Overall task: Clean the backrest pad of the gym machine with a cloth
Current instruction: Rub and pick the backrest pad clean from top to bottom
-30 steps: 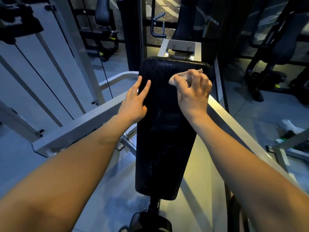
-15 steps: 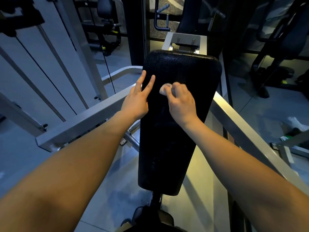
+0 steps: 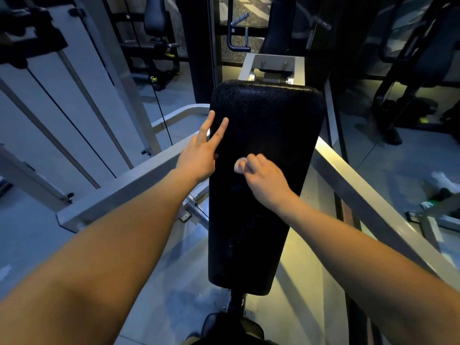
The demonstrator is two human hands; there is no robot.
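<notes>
Seemingly the wipe was in its middle stretch: the right hand (image 3: 266, 178) sat about halfway down the backrest pad (image 3: 268, 115), left of its centre line. Its fingers were curled tight over a small pale cloth (image 3: 240, 166) bunched against the black vinyl, with only a lobe of fabric showing past the knuckles. The left hand (image 3: 199, 158) lay flat along the pad's left edge a little higher up, fingers (image 3: 219, 130) straight and slightly spread, holding nothing, which I took for steadying. Which parts were already clean could not be read from the surface (the light was dim and the vinyl dark). Faint pale streaks showed on the lower half, so by my judgement that stretch and the bottom edge were left to do. Grey frame rails flanked the pad, the left rail (image 3: 119, 197) passing under the left wrist and the right rail (image 3: 361, 185) running just beside the pad's right edge. A metal bracket (image 3: 271, 66) capped the top, and the dark seat (image 3: 224, 324) sat below the lower end. Neither rail crossed the pad face, so nothing blocked the cloth, though the right rail looked likely to crowd the arm near that edge. Cables (image 3: 72, 125) ran well apart at left, and a pale object (image 3: 443, 180) lay on the floor at far right, too small to name.
</notes>
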